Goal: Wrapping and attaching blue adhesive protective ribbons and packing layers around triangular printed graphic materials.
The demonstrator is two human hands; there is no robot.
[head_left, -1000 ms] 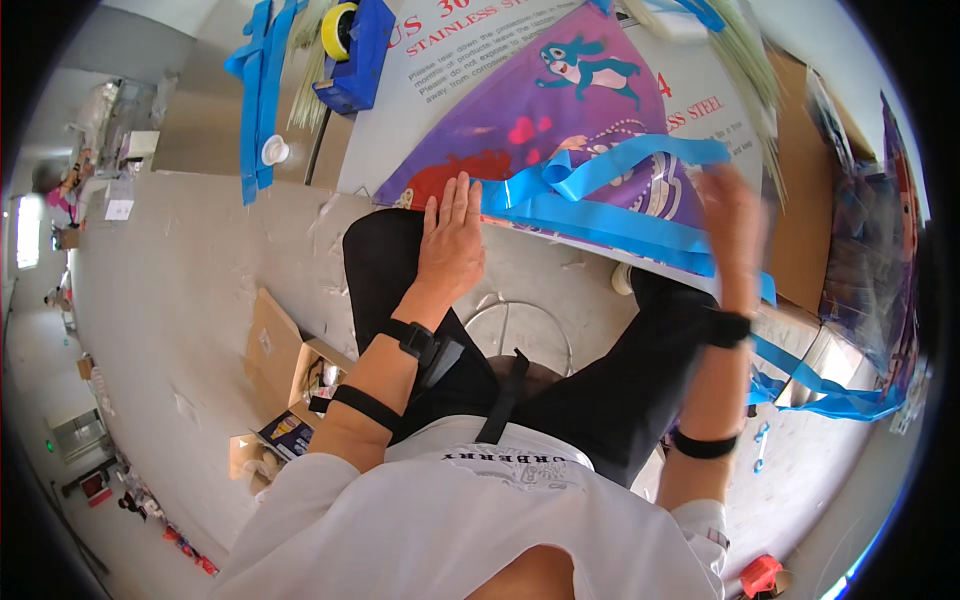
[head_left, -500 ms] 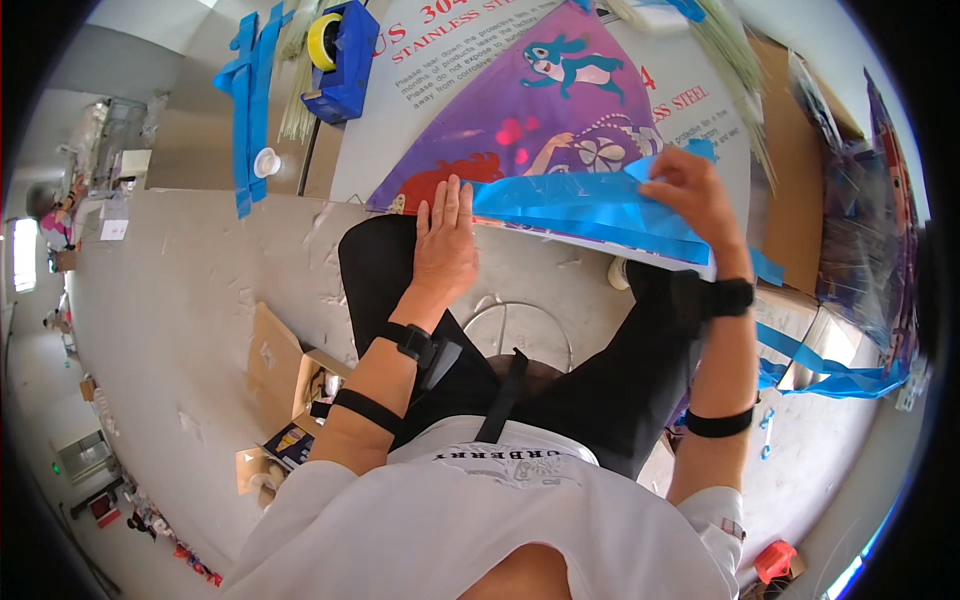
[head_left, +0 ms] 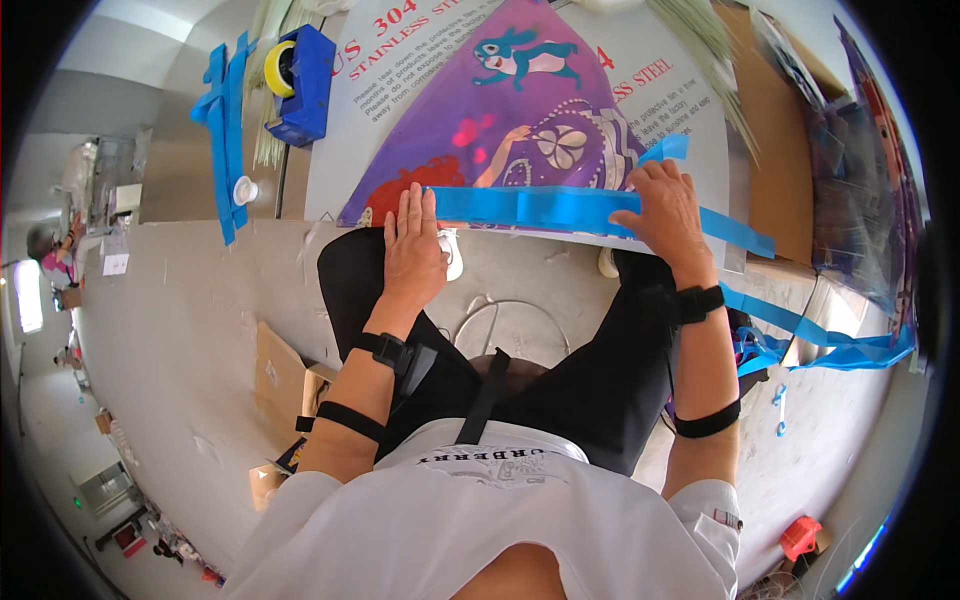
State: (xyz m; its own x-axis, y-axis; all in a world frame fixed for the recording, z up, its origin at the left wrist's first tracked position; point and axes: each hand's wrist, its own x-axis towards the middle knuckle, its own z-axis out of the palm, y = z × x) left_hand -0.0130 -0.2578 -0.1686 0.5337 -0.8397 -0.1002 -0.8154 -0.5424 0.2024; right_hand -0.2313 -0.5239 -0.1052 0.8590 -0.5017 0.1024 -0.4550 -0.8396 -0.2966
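Observation:
A purple triangular printed sheet, with cartoon figures on it, lies on the worktable. A blue strip runs straight along its near edge, looking fairly flat. My left hand is open, its fingers together and laid flat over the strip's left end. Towards the right end my right hand is closed, thumb and bent fingers gripping the strip. A small blue flap sticks up just beyond the right fingers. Past that hand, the blue tail carries on over the table's edge.
A blue tape dispenser with a yellow core stands at the far left, by more blue strips and a small white spool. Thin pale rods lie at the far right, near a brown cardboard piece. An opened carton sits on the floor.
The loosely folded blue strip has been drawn out flat along the sheet's near edge. My right hand has come down onto it and slightly left. My left hand stays flat.

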